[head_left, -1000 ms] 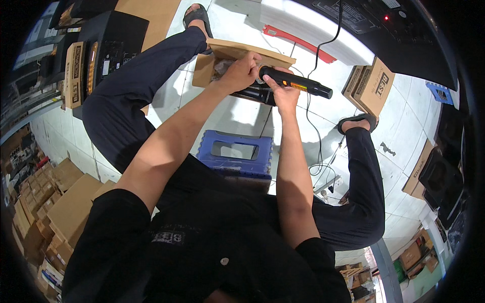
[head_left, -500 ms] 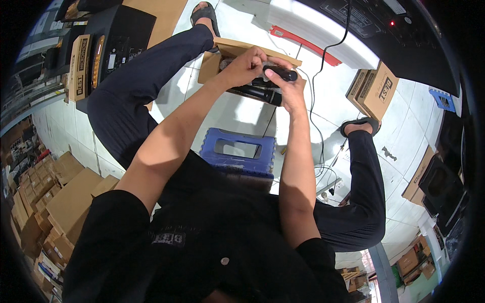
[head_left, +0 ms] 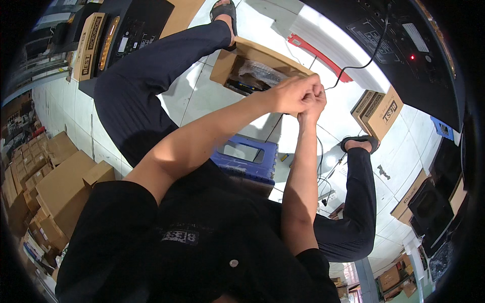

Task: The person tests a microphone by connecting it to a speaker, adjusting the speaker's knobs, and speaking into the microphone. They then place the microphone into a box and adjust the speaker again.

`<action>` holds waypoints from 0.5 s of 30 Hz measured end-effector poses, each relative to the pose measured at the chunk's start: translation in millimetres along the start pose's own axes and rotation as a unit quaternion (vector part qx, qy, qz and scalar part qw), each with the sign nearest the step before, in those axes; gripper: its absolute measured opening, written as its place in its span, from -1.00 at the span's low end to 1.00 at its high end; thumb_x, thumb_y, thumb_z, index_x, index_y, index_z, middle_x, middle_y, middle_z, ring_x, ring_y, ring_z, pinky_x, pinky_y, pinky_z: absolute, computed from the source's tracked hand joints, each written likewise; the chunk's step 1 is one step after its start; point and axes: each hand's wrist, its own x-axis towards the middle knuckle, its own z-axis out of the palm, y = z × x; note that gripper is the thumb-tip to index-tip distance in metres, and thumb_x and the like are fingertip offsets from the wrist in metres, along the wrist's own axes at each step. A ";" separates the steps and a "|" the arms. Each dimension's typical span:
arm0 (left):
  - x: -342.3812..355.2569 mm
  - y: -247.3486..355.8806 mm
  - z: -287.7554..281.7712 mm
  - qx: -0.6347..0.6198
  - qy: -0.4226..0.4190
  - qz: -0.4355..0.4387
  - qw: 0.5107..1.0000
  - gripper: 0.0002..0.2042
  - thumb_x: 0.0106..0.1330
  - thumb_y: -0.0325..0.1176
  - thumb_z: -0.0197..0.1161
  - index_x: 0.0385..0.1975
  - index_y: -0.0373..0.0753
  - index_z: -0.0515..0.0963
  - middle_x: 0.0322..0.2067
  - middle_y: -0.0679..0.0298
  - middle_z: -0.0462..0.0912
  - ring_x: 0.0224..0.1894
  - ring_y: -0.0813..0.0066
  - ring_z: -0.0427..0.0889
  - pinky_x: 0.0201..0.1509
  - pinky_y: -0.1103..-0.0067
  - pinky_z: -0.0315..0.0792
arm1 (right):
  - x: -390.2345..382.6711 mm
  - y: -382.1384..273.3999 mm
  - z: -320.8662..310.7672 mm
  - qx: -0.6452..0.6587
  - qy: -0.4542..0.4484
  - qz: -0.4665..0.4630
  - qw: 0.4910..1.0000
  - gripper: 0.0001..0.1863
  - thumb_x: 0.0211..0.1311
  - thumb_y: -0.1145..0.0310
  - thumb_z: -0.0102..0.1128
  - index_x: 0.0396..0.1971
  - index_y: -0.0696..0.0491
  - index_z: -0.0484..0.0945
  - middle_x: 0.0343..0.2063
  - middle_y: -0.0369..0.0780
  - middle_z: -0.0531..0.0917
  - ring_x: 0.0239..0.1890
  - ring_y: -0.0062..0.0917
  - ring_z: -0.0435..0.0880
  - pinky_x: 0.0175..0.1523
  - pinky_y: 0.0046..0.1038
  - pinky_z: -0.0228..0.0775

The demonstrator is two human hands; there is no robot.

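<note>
My left hand and my right hand meet at the right end of an open cardboard box on the floor. Fingers of both hands are curled in against each other, and whatever they grip is hidden behind them. Inside the box lies clear plastic wrapping, with dark items partly showing below it. My left forearm crosses in front of the box's near side.
A blue plastic stool stands between my legs. Two flat cardboard boxes are by my right foot. Large black speakers and a black cable are nearby. Stacked cartons fill the left side.
Both hands moved right and came together. The black cylindrical piece seen in my right hand and the black microphone handle below it are out of sight. The box interior shows more.
</note>
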 end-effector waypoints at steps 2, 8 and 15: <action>2.1 0.3 8.6 0.040 0.031 0.019 0.999 -0.72 0.24 -0.48 0.23 -0.07 -0.24 0.39 -0.41 0.10 0.64 -0.36 0.12 0.68 -0.28 0.32 0.52 | -4.0 2.2 2.7 0.102 -0.003 -0.002 0.995 -0.71 0.55 0.18 0.18 0.05 0.06 0.48 0.00 -0.26 0.63 -0.01 -0.60 0.66 -0.08 -0.45 0.61; -10.3 -22.4 36.1 0.090 0.022 0.047 0.995 -0.77 0.26 -0.37 0.24 -0.12 -0.21 0.44 -0.45 0.09 0.70 -0.39 -0.01 0.71 -0.28 0.24 0.56 | -3.1 -26.3 -30.4 0.131 -0.116 0.240 0.955 -0.65 0.52 0.28 0.08 0.16 0.13 0.51 -0.10 -0.23 0.70 -0.18 -0.53 0.73 -0.18 -0.51 0.65; -72.3 -182.8 -12.3 0.243 0.235 -0.328 0.882 -0.58 0.17 -0.38 0.37 0.02 -0.26 0.42 -0.04 -0.03 0.62 0.06 -0.03 0.62 0.12 0.14 0.51 | 3.0 -67.1 -31.7 -0.120 -0.078 0.165 0.976 -0.78 0.45 0.16 0.31 -0.23 0.02 0.62 -0.32 -0.38 0.64 -0.34 -0.71 0.51 -0.24 -0.61 0.35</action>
